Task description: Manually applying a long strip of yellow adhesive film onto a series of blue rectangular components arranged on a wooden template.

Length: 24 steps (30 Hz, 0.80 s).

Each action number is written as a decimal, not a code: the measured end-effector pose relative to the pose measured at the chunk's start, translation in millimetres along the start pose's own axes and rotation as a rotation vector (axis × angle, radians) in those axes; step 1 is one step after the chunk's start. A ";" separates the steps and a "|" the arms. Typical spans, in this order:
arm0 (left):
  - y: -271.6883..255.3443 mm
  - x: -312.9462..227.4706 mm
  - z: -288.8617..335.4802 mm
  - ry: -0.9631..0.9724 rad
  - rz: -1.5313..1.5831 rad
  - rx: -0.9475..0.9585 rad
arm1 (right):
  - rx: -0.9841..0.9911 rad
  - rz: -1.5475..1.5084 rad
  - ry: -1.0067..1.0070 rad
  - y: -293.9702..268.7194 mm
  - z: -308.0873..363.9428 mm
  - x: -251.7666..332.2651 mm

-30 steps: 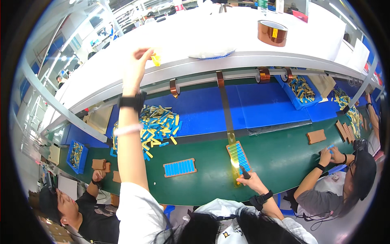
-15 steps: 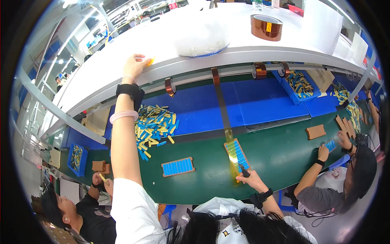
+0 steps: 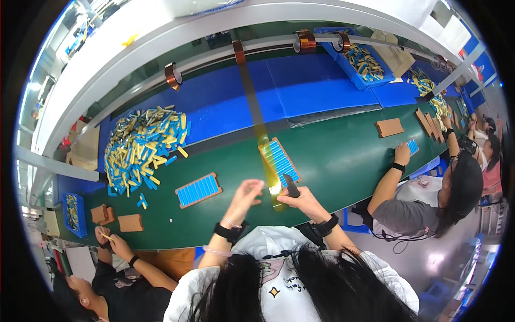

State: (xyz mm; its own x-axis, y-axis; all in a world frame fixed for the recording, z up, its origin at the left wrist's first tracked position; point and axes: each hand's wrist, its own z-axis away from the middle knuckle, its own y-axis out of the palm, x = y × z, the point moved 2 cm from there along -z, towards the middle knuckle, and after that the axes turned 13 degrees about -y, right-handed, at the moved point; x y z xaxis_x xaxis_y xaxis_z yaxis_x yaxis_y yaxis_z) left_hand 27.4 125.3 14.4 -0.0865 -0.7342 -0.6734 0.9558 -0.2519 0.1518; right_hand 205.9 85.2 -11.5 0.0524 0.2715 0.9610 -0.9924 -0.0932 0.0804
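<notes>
Head view, left hand [image 3: 246, 197] half-curled, grip parted, right hand [image 3: 307, 203] clasping black tool [image 3: 291, 185]

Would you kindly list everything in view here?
Tape rolls: at least four, brown, on rail
Filled trays: at least two, brown and blue, centre
Tape strip: one, amber, over one tray
Other trays: several, brown, both sides
Loose pieces: many, blue and yellow, both sides
Bins: at least two, blue, both sides
Tabletop: one, green, beneath trays
Scrap: one, yellow, white shelf
Co-workers: several, varied clothing, both sides
Tool: one, black, centre
Left hand: one, bare, beside tape strip
Right hand: one, bare, holding tool
</notes>
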 end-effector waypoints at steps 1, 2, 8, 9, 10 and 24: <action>5.0 16.9 -4.7 -0.023 0.117 0.058 | 0.013 0.006 0.025 0.3 -0.3 -0.1; 8.6 28.0 -7.4 -0.005 0.151 0.092 | 0.019 -0.005 0.023 0.3 0.7 0.0; 14.7 50.1 -22.9 0.147 0.222 0.016 | 0.017 0.267 -0.098 3.0 -3.2 18.3; 11.5 52.9 -25.7 0.160 0.244 0.010 | -0.093 0.340 -0.154 -1.9 -5.3 32.6; 6.2 56.7 -28.5 0.119 0.230 -0.085 | -0.202 0.334 -0.160 -7.7 -8.2 50.3; -0.1 69.3 -23.5 0.195 0.221 -0.084 | -0.611 1.811 -1.240 -32.5 -158.4 370.5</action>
State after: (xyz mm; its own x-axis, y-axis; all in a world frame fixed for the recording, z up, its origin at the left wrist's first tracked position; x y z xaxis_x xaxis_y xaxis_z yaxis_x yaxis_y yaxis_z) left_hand 27.9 89.3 -49.3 0.1741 -0.6289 -0.7578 0.9659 -0.0406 0.2557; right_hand 239.9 340.6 300.1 -0.8594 -0.2820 -0.4264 0.0389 0.7956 -0.6046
